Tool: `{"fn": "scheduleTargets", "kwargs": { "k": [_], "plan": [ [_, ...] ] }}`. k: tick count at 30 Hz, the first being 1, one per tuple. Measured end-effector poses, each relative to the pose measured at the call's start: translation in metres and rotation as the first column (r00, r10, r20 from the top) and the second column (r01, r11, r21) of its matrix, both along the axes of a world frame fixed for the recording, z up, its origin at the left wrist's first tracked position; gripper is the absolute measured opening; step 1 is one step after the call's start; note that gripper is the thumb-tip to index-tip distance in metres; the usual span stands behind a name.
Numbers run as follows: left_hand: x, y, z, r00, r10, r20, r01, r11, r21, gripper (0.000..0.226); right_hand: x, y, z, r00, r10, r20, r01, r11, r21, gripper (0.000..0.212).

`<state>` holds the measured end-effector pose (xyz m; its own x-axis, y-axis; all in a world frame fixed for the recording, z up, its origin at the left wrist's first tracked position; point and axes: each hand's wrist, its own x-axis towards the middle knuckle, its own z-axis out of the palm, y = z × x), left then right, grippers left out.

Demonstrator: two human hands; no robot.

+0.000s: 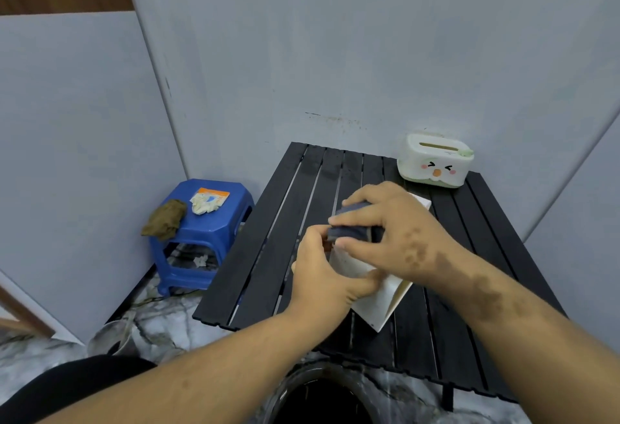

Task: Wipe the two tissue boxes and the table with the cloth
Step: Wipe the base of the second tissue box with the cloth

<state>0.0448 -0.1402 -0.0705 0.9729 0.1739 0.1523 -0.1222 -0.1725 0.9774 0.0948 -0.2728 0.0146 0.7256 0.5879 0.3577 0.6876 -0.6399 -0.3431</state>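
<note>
A plain white tissue box [380, 299] is held tilted over the middle of the black slatted table [302, 209]. My left hand [327, 276] grips its near left side. My right hand [385, 232] holds a folded dark blue cloth [352, 230] and presses it against the upper part of that box. A second tissue box [434, 162], white and green with a cartoon face, stands upright at the table's far right corner, apart from both hands.
A blue plastic stool [204, 232] stands left of the table, with a brown rag [164, 219] and a small packet [209, 200] on it. Grey walls close the corner behind. A dark round bin [322, 396] sits below the table's near edge.
</note>
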Motion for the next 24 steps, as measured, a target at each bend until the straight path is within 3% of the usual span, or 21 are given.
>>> {"fn": "scheduleTargets", "kwargs": {
  "k": [2,4,6,8,10,12,15,18,20,22,24],
  "plan": [
    [0.001,-0.001,-0.002,1.000,0.007,-0.003,-0.007,1.000,0.019,0.073,0.011,-0.011,0.006,0.999,-0.023,-0.042,0.024,0.999,0.030,0.024],
    [0.001,-0.001,-0.003,1.000,0.022,-0.007,-0.022,0.999,0.046,0.074,0.028,-0.022,0.008,0.983,-0.160,-0.093,0.173,0.973,0.153,0.018],
    [0.001,-0.001,-0.002,1.000,0.023,-0.016,-0.022,0.998,0.051,0.074,0.028,-0.018,0.004,0.972,-0.228,-0.056,0.234,0.959,0.158,0.017],
    [0.000,-0.002,0.000,1.000,0.017,-0.015,-0.017,1.000,0.016,0.073,0.012,-0.004,-0.001,0.993,-0.112,0.024,0.111,0.993,0.050,0.019],
    [-0.001,-0.002,0.001,1.000,0.013,-0.022,-0.014,1.000,-0.018,0.072,-0.004,0.005,0.003,1.000,0.016,0.005,-0.016,0.998,-0.069,0.022],
    [-0.001,-0.001,-0.001,1.000,0.011,-0.024,-0.011,1.000,0.007,0.072,0.000,0.001,0.009,0.999,0.027,-0.023,-0.028,0.999,-0.027,0.019],
    [-0.001,0.000,-0.002,1.000,0.014,-0.016,-0.013,0.999,0.035,0.069,0.031,-0.020,0.011,0.983,-0.148,-0.104,0.164,0.971,0.171,0.014],
    [0.001,0.000,-0.003,1.000,0.018,-0.015,-0.018,0.999,0.039,0.071,0.048,-0.035,0.004,0.919,-0.356,-0.170,0.384,0.906,0.180,0.015],
    [0.001,-0.001,-0.003,1.000,0.023,-0.015,-0.022,0.998,0.060,0.073,0.043,-0.031,0.000,0.946,-0.312,-0.084,0.322,0.935,0.152,0.016],
    [0.002,-0.001,-0.003,1.000,0.022,-0.004,-0.022,0.997,0.076,0.073,0.026,-0.017,0.003,0.995,-0.104,-0.007,0.104,0.990,0.100,0.017],
    [0.001,0.000,-0.002,1.000,0.014,0.009,-0.015,0.997,0.076,0.073,0.020,-0.015,0.006,0.999,0.015,-0.039,-0.013,0.999,0.045,0.020]
  ]
}}
